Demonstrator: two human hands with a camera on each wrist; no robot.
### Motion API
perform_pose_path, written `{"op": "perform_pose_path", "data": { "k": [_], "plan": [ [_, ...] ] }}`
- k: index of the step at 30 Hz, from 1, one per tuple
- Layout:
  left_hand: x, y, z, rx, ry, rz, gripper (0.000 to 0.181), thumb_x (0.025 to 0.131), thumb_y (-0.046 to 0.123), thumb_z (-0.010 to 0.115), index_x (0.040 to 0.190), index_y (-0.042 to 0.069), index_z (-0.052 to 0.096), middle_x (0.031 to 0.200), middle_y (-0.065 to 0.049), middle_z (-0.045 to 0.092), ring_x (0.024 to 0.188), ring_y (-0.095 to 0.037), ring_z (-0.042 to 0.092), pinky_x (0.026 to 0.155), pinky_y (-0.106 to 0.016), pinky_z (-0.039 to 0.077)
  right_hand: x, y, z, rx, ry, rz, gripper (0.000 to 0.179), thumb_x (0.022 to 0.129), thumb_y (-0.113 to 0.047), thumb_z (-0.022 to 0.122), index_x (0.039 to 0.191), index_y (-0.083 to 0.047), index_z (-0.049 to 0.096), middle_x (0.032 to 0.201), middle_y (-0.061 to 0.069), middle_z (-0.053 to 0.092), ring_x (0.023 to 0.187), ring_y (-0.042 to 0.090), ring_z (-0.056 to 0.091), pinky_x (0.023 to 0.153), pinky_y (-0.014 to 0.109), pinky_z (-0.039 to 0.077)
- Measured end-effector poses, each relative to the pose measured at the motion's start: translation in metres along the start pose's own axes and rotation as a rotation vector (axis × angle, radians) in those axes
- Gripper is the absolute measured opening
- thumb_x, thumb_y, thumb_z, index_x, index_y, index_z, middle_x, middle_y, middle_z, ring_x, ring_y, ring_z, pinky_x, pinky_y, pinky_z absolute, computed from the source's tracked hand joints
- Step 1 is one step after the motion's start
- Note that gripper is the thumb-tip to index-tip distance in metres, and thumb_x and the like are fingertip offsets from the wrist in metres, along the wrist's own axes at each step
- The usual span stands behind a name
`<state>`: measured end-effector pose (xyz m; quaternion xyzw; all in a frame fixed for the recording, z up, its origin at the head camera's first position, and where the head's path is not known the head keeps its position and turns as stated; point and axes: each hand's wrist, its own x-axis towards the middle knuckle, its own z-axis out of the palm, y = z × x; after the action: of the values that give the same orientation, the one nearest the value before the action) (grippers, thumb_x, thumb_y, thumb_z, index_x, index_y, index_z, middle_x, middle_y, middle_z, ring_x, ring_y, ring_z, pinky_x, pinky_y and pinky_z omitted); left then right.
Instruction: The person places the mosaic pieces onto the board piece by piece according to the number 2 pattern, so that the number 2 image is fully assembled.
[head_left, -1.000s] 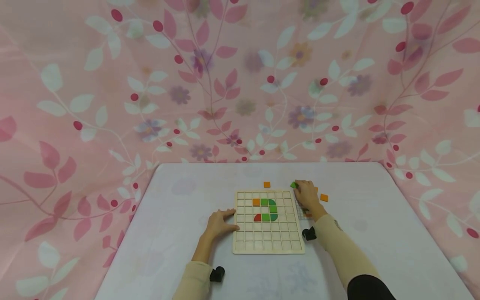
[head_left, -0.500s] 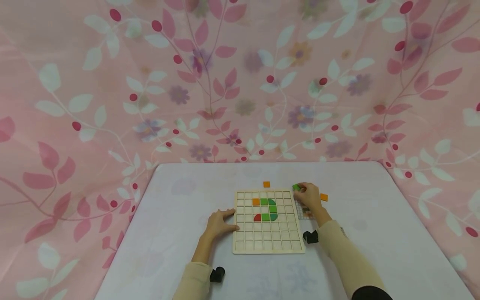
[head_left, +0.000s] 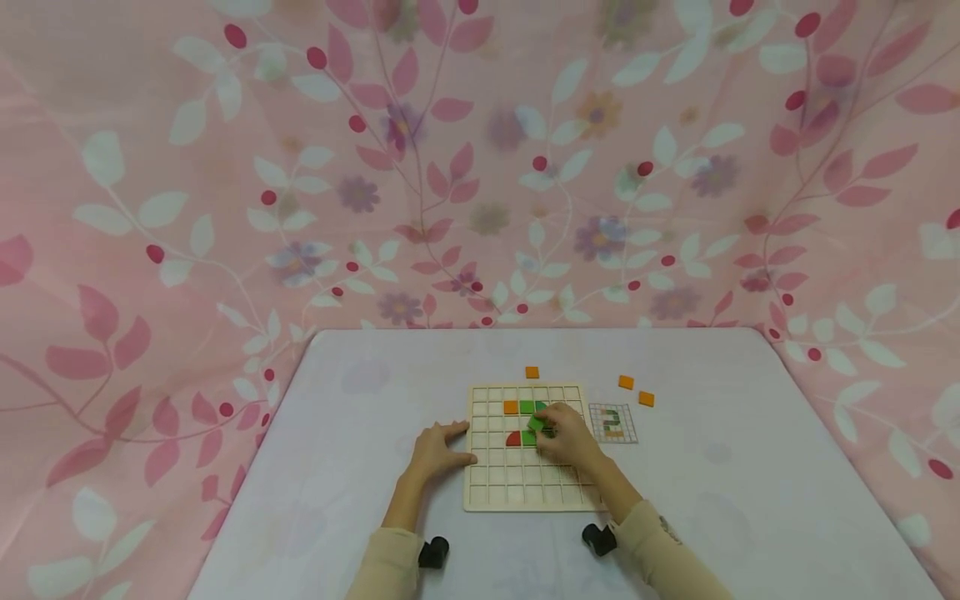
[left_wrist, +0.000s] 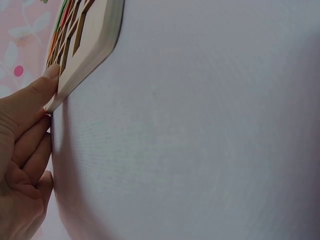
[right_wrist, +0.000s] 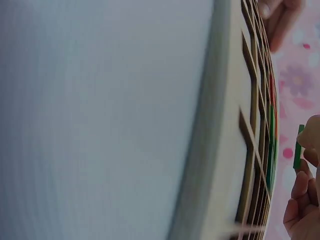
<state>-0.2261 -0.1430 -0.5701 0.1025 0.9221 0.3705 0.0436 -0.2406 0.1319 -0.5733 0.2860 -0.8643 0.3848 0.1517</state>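
Note:
A pale wooden grid board (head_left: 517, 497) lies on the table. My left hand (head_left: 435, 450) holds its left edge; in the left wrist view the thumb (left_wrist: 37, 95) rests over the rim. Above the middle of the board, my right hand (head_left: 570, 437) pinches a bright green square tile (head_left: 536, 423), seen edge-on as a thin green tile (right_wrist: 298, 147) in the right wrist view. Set in the board are an orange square (head_left: 511, 407), a green square (head_left: 527, 407), a red quarter-round tile (head_left: 513, 439) and another green square (head_left: 528, 438). The right hand partly covers the tiles beyond.
A small pattern card (head_left: 612, 423) printed with a figure like a 2 lies right of the board. Loose orange tiles lie behind it: one orange square (head_left: 532, 372) at the back, two more, an orange tile (head_left: 626, 382) and an orange tile (head_left: 647, 399), at the right.
My right hand has brought the green tile from beyond the board's back right corner, left and nearer, over the board's middle. The card and right orange tiles are uncovered. The left hand stays put.

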Motion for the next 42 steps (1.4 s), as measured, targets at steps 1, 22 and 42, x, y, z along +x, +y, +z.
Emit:
{"op": "perform_pose_path", "data": {
  "k": [1,22,42],
  "plan": [
    [0.0,0.0,0.0,0.001,-0.001,0.0,0.066,0.066,0.028,0.084,0.124,0.005,0.062,0.125,-0.013,0.06,0.123,-0.043,0.047,0.101,-0.058,0.035,0.0,-0.004,0.003,-0.006,-0.022,0.002,0.025,0.071,0.003,0.071,0.096,0.004,0.068,0.091,0.013,0.063,0.077,0.022,0.058,0.064,0.027,0.053],
    [-0.004,0.002,0.001,0.001,0.019,0.014,0.065,0.065,0.027,0.085,0.122,0.004,0.063,0.123,-0.016,0.061,0.12,-0.046,0.047,0.098,-0.058,0.037,-0.009,-0.02,0.03,-0.214,-0.095,-0.121,0.019,0.082,-0.013,0.072,0.1,-0.006,0.075,0.105,0.006,0.065,0.095,0.025,0.053,0.079,0.046,0.044],
    [-0.003,0.003,-0.001,0.013,0.017,0.03,0.065,0.065,0.027,0.085,0.121,0.003,0.063,0.123,-0.016,0.061,0.12,-0.046,0.048,0.099,-0.058,0.035,-0.027,-0.035,0.036,-0.229,0.007,-0.132,0.015,0.077,-0.012,0.075,0.092,-0.007,0.076,0.098,0.004,0.072,0.092,0.023,0.057,0.075,0.041,0.045]
  ]
}}
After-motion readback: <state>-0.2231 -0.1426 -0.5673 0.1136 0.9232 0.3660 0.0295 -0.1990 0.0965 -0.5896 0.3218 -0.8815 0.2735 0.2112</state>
